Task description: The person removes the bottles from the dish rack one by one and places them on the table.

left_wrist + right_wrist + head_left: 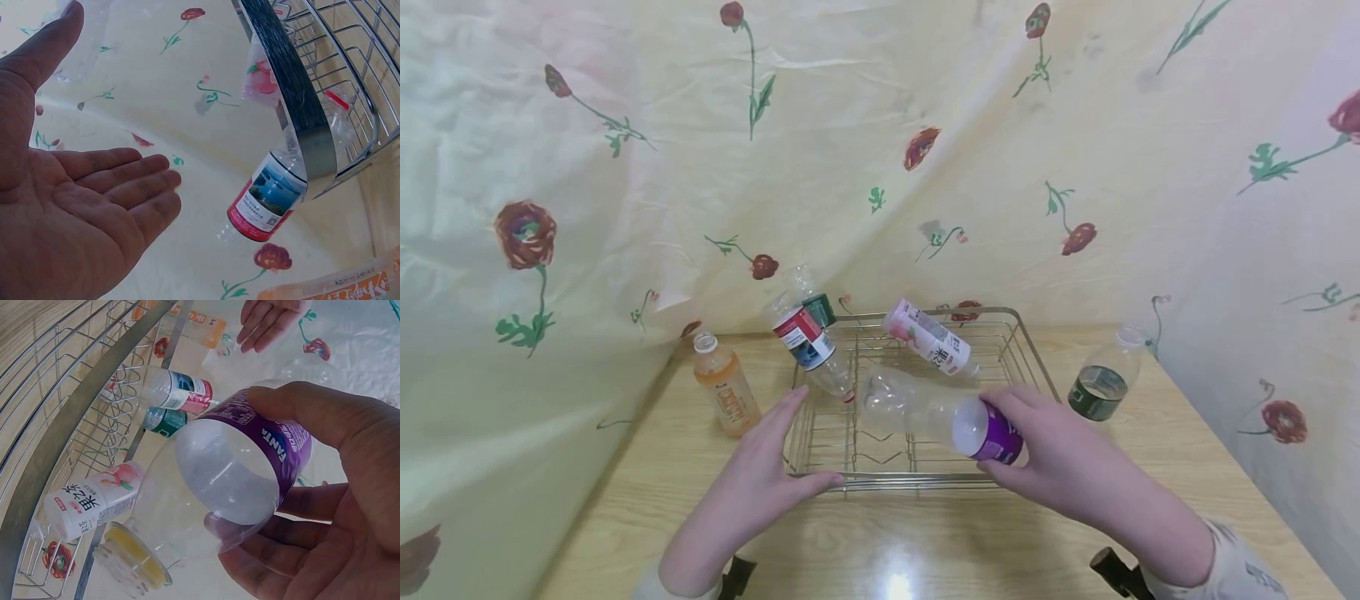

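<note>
My right hand (1037, 437) grips a clear plastic Fanta bottle (997, 431) by its purple label, tilted over the front right of a wire basket (895, 482). The right wrist view shows the thumb on the label (284, 444), fingers curled under it, and the uncapped neck with a yellow ring (134, 556). My left hand (775, 467) is held by the basket's front left corner, thumb spread from straight fingers, palm bare in the left wrist view. Inside the basket lean a bottle with a red and blue label (805, 337) and a pink peach-drink bottle (928, 337).
A green-labelled bottle (818, 310) is behind the red-labelled one. On the wooden table (880, 542), an orange drink bottle (727, 392) stands left of the basket and another green-labelled clear bottle (1101, 387) stands right. Flower-patterned cloth (850, 167) hangs behind and at both sides.
</note>
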Tool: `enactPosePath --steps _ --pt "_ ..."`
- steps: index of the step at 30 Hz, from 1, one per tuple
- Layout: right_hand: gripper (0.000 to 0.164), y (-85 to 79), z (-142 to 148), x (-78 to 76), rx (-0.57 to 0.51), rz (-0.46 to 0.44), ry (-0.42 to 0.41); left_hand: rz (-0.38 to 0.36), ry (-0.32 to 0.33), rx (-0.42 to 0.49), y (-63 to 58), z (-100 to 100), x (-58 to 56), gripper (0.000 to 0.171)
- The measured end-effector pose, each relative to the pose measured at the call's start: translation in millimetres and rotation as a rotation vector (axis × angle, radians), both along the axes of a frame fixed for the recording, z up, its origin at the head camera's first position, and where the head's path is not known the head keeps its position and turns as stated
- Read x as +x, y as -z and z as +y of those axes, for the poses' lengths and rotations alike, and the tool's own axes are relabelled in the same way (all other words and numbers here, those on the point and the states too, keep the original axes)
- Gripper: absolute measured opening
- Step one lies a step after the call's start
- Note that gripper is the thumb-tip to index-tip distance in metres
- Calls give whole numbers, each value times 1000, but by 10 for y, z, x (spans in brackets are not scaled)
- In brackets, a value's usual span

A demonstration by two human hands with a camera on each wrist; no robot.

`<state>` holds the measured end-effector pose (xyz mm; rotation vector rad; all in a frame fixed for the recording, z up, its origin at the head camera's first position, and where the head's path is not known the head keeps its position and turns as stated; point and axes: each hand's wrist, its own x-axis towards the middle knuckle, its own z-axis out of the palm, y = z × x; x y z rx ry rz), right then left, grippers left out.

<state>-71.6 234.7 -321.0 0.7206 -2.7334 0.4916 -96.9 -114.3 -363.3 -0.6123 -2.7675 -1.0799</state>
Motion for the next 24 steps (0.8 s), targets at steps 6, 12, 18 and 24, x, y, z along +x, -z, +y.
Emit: enactPosePath --steps 6,12,18,24 --pt "62 6 -18 6 18 12 -28 -10 11 -7 -31 14 9 111" --pt "62 19 -36 36 36 8 -50 -33 27 3 -76 47 25 110" --pt "60 32 -71 76 49 -16 -62 -96 21 -18 -122 80 50 115" --pt "61 48 -91 97 50 -34 -78 -94 56 -49 -142 98 79 116"
